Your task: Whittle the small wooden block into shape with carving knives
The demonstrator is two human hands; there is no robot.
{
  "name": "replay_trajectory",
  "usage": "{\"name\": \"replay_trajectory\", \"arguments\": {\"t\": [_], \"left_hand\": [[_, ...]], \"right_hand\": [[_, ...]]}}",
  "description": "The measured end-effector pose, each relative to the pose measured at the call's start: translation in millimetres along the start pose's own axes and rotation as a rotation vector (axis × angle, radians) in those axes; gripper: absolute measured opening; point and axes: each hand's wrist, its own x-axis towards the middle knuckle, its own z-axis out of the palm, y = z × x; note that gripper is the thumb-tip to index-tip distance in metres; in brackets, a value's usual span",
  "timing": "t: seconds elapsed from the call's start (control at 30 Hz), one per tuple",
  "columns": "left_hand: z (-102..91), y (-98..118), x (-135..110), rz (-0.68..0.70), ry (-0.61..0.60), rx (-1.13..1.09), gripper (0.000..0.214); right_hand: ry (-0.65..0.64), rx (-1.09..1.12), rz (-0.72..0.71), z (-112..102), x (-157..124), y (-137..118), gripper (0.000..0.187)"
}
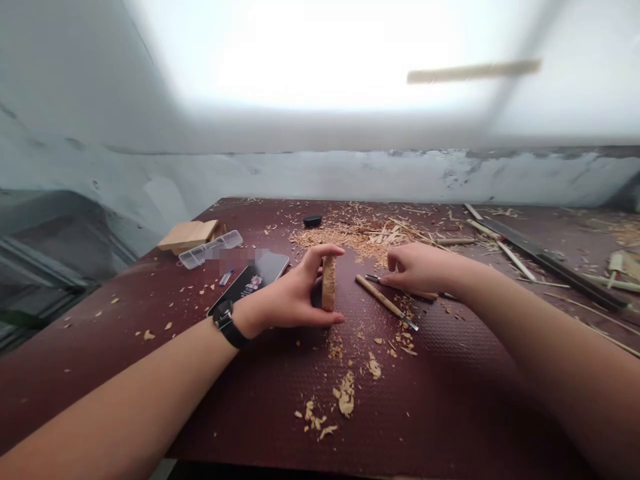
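My left hand (295, 297) grips a small light wooden block (329, 283), holding it upright on edge on the dark red table (225, 400). A black watch sits on that wrist. My right hand (417, 267) rests palm down on the table, its fingers curled over the handle of a carving tool (425, 294). A second wooden-handled carving tool (385, 301) lies loose between the two hands, its metal tip pointing toward me.
Wood shavings (360, 237) are heaped behind the hands, with chips scattered in front. A phone (253, 280), a clear plastic case (210, 249) and wood blocks (190, 235) lie at left. Long sticks and a dark blade-like bar (550, 261) lie at right. A wall stands behind.
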Motion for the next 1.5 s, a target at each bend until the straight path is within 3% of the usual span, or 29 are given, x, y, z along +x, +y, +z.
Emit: {"name": "replay_trajectory", "arguments": {"t": [0.1,0.2,0.37,0.53,0.87,1.03,1.13,1.2,1.27,1.37,1.5], "left_hand": [[1.6,-1,1,0.009,0.002,0.019,0.093],[2.9,-4,1,0.004,0.013,0.0,0.096],[4.8,-4,0,-0.036,0.035,-0.07,0.097],[8.8,0,-3,-0.053,0.021,-0.139,0.104],[9.6,1,-5,-0.175,0.029,-0.36,0.109],[18.8,14,-7,-0.252,0.039,-0.519,0.093],[25.8,27,-9,-0.321,0.041,-0.651,0.087],[28.9,35,-10,-0.353,0.037,-0.718,0.087],[30.7,41,-11,-0.359,0.021,-0.73,0.086],[31.2,44,-11,-0.318,-0.011,-0.697,0.081],[29.5,43,-11,-0.261,-0.033,-0.648,0.083]], "right_hand": [[-0.088,0.014,0.012,1,-5,9,0.031],[-0.097,0.062,-0.008,3,-10,23,0.032],[-0.029,0.115,0.046,6,-19,69,0.032],[-0.098,0.083,0.12,15,-21,108,0.032],[-0.042,0.087,0.128,27,-16,115,0.031],[0.269,0.185,0.089,23,-17,92,0.029],[0.452,0.238,0.013,20,-26,57,0.026],[0.522,0.277,-0.076,24,-36,27,0.034],[0.52,0.333,-0.198,31,-46,-3,0.042],[0.435,0.445,-0.465,42,-59,-37,0.039],[0.413,0.387,-0.606,47,-65,-55,0.037]]}}
